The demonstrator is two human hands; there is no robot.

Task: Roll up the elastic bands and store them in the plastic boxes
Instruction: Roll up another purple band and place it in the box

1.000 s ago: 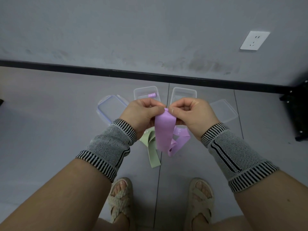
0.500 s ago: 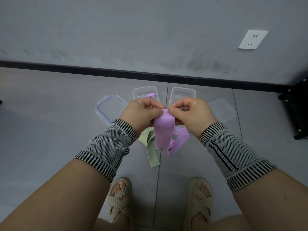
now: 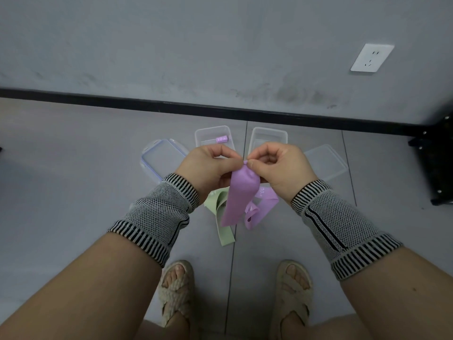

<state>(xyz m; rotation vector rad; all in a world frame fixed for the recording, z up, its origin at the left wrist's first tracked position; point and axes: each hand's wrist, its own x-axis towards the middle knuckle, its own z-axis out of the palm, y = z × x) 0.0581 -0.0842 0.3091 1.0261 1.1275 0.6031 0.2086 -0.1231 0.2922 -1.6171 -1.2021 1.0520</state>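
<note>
Purple band (image 3: 239,195) hangs from your pinch: left hand (image 3: 208,168) and right hand (image 3: 279,168) grip its bunched top end, hiding it. Below, a green band (image 3: 221,217) and another purple loop (image 3: 259,207) lie on the floor, partly covered. Beyond stand two clear boxes; the left box (image 3: 210,134) holds a small purple roll (image 3: 221,139).

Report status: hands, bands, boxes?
Left hand and right hand pinch purple band at its top end. Green band on floor. Rolled band in left box. Nothing blocking.
</note>
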